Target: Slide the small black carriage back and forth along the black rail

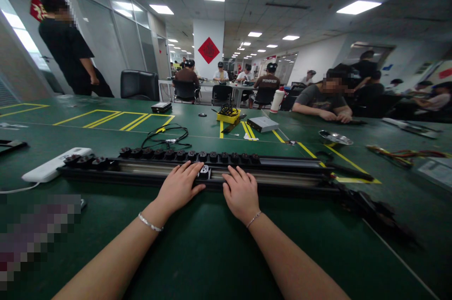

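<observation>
A long black open channel (282, 189), like the casing of a power strip, lies crosswise on the green table. My left hand (181, 186) rests on its near side with the fingers stretched out and the thumb apart. A small black socket-like block (204, 172) sits in the channel just beside those fingertips. To the right, my right hand (243, 191) lies over the near edge, fingers spread across the channel. Neither hand grips anything visible. Along the channel's far side runs a row of several black socket blocks (181, 155), and more socket blocks (84, 162) sit at its left end.
A white power strip (58, 165) lies left. Behind are a looped black cable (165, 136), a yellow box (228, 117), a grey box (263, 124) and a metal dish (335, 137). Black cable (377, 213) trails right. Across the table sits a co-worker (326, 97).
</observation>
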A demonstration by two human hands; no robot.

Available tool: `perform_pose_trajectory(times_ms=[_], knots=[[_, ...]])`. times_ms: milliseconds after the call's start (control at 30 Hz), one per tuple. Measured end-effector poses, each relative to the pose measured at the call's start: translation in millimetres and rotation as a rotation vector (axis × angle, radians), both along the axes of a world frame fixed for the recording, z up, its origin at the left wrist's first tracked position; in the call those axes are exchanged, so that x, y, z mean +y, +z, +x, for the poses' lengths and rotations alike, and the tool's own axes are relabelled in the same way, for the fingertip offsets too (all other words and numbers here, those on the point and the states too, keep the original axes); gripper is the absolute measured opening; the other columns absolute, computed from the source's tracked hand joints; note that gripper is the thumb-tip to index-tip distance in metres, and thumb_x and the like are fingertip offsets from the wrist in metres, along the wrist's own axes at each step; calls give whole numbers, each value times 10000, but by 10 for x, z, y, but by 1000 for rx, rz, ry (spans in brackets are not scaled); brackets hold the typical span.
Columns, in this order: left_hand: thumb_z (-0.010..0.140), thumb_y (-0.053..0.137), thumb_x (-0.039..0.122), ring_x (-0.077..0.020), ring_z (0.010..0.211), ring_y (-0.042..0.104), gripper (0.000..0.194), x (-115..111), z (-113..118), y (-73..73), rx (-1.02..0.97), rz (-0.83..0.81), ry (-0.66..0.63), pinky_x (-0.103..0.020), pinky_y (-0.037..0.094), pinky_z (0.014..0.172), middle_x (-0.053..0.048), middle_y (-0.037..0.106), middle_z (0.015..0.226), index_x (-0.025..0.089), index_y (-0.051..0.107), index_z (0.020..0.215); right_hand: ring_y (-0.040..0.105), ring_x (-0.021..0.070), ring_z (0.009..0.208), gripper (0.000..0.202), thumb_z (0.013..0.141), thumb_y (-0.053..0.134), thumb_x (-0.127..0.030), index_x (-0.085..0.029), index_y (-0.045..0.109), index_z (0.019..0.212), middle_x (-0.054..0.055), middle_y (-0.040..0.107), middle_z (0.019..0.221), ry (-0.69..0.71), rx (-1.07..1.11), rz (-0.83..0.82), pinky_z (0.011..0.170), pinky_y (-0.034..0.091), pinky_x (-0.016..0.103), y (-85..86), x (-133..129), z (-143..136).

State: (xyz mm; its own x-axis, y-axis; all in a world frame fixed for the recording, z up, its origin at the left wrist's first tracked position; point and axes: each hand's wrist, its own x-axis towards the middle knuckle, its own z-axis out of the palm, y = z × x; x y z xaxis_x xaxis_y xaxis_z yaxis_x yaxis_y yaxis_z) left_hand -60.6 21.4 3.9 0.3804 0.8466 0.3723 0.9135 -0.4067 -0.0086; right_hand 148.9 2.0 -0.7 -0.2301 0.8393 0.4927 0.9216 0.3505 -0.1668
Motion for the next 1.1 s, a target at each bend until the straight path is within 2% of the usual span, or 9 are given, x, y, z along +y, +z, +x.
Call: perform_pose_trajectory(times_ms=[267,767,1100], knots=[[823,450,514,-271,1281,368,617,0,19,-1,0,-9,20,-475,315,1025,-33,464,1372,277,299,1373,364,212,1251,307,893,369,-345,-296,596,1093,-23,493,1335,1,5,4,1003,218,404,-16,1,6],[794,483,536,-309,1236,390,644,-18,106,15,22,26,41,-474,293,1018,-56,490,1327,290,321,1366,345,216,1264,293,889,374,-348,-302,586,1087,-23,478,1349,-10,-16,2,1009,197,440,-14,6,-16],[760,540,519,-300,1194,408,625,-38,163,51,-8,10,107,-494,278,994,-41,508,1280,378,349,1338,354,228,1254,287,886,377,-340,-287,599,1060,-12,483,1345,-5,-12,-6,1000,201,443,-12,0,-17]])
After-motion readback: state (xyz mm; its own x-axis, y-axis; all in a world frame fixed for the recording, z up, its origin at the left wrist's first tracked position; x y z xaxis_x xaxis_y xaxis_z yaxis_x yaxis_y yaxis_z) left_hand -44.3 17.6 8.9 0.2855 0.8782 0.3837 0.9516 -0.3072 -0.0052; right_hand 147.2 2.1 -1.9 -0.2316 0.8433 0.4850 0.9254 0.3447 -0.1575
